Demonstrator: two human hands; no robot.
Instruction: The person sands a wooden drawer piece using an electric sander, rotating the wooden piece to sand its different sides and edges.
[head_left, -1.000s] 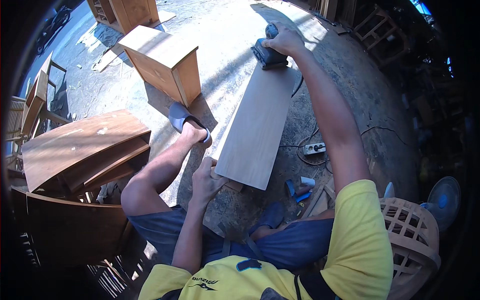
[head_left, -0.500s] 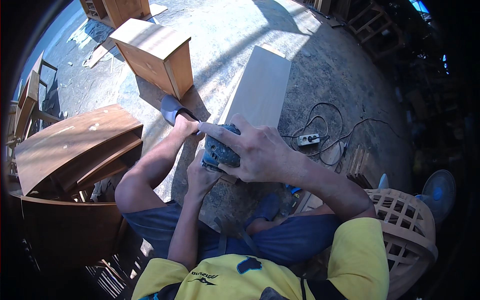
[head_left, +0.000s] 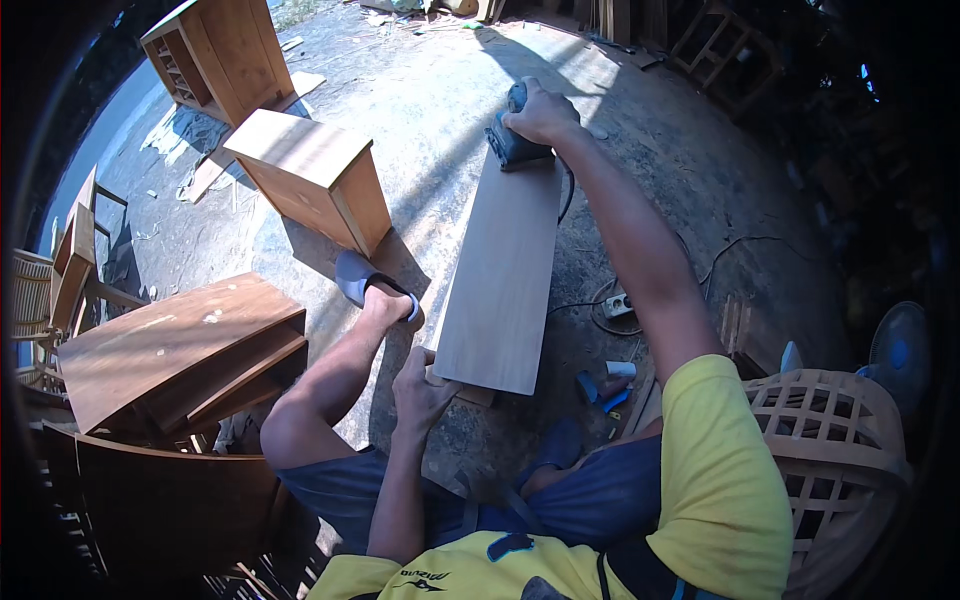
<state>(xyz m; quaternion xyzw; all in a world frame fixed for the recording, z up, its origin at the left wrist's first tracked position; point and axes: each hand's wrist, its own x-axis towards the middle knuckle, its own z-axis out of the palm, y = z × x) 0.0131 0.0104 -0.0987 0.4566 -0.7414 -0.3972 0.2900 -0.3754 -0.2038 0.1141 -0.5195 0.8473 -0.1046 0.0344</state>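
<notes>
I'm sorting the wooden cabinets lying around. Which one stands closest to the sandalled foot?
The small light-brown cabinet just beyond the sandalled foot; the open-shelved cabinet stands farther off.

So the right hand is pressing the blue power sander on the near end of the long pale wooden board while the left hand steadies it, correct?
Not quite. In the head view the right hand holds the blue power sander at the far end of the long pale wooden board. The left hand does steady the board, at its near end.
</notes>
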